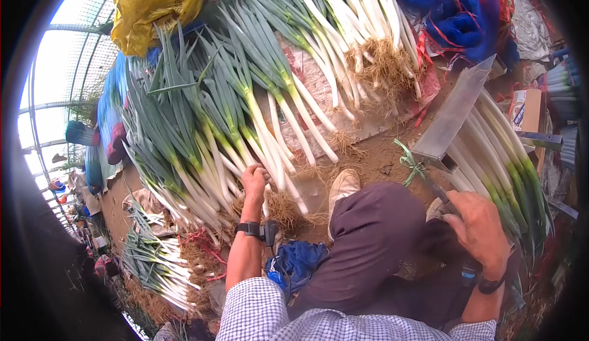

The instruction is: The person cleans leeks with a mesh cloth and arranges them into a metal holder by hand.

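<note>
My left hand (pixel 253 182) reaches into a wide row of leeks (pixel 208 157), its fingers curled round a white leek stalk near the root end. The grip is partly hidden by the back of the hand. My right hand (pixel 475 224) is closed on the handle of a narrow, dark knife-like tool (pixel 440 195), whose tip points up and left. Beside that hand, several trimmed leeks (pixel 500 157) lie in a metal rack with a flat, shiny plate (pixel 457 114). A green tie (pixel 410 162) hangs by the rack's near edge.
More leeks with brown roots (pixel 380 65) lie on a sheet at the back. A yellow bag (pixel 156 12) stands back left, blue netting (pixel 463 12) back right. Smaller leeks (pixel 162 267) lie at lower left, and a blue cloth (pixel 297 264) lies by my knee.
</note>
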A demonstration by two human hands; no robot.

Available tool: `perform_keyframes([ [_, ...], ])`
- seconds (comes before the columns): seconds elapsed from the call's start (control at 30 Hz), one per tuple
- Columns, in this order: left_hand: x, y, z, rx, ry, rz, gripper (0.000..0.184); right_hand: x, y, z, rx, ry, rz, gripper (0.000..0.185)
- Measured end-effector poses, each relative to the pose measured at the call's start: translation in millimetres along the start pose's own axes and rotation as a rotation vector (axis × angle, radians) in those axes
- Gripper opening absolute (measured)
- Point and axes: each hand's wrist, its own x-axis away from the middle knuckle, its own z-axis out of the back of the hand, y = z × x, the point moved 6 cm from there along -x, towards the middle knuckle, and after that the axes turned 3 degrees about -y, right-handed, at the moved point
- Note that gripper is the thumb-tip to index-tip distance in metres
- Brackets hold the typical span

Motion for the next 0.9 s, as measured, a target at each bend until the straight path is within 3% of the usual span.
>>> perform_keyframes([
  [0.17, 8.5, -24.9, -4.7, -0.028, -0.096, 0.119, 0.039, -1.3, 2.1, -5.0, 0.014, -0.019, 0.002, 0.039],
  [0.27, 21.6, -4.4, -31.4, -0.653, 0.042, -0.138, 0.059, -2.1, 3.3, -3.8, 0.023, -0.015, -0.011, 0.038],
  [0.4, 22.5, 7.1, -47.8, -0.877, 0.089, -0.100, 0.048, -1.0, 4.1, -1.3, 0.009, -0.011, -0.014, 0.037],
  [0.5, 28.2, 12.4, -36.8, -0.921, -0.018, -0.182, 0.042, 0.1, 2.4, 1.9, 0.028, -0.019, -0.024, 0.037],
  [0.53, 45.0, 26.9, -30.7, -0.947, 0.014, -0.263, 0.033, 0.6, 2.7, 3.2, 0.027, -0.019, -0.021, 0.036],
  [0.7, 54.0, 18.6, 36.6, -1.047, 0.174, -0.391, 0.026, 3.2, -2.0, 6.8, 0.033, -0.015, -0.003, 0.036],
  [0.83, 57.8, 35.2, 22.6, -1.076, 0.254, -0.596, 0.022, 4.4, -2.3, 6.5, 0.031, -0.012, -0.001, 0.036],
  [0.9, 52.9, 37.9, -17.5, -0.879, 0.055, -0.611, 0.024, 3.7, -1.6, 4.3, 0.027, -0.004, -0.016, 0.036],
])
